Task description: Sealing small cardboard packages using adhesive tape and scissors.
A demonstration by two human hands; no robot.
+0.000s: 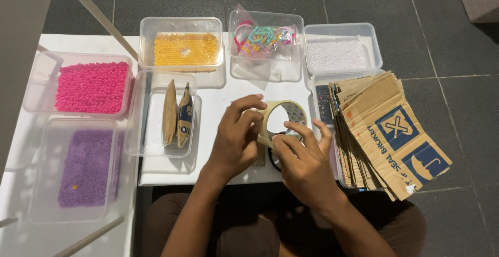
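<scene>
Tape roll (283,115) stands on edge between your hands over the white table (218,111), hole facing the camera. Your left hand (236,140) pinches its left rim, fingers closed on it. Your right hand (304,161) picks at the lower edge, fingertips touching. Cardboard stack (387,137) sits just right, brown packets in a clear tub (176,114) left.

Pink beads (92,87), yellow beads (185,49), purple beads (87,167), white beads (337,54), tan tape roll (283,116).
</scene>
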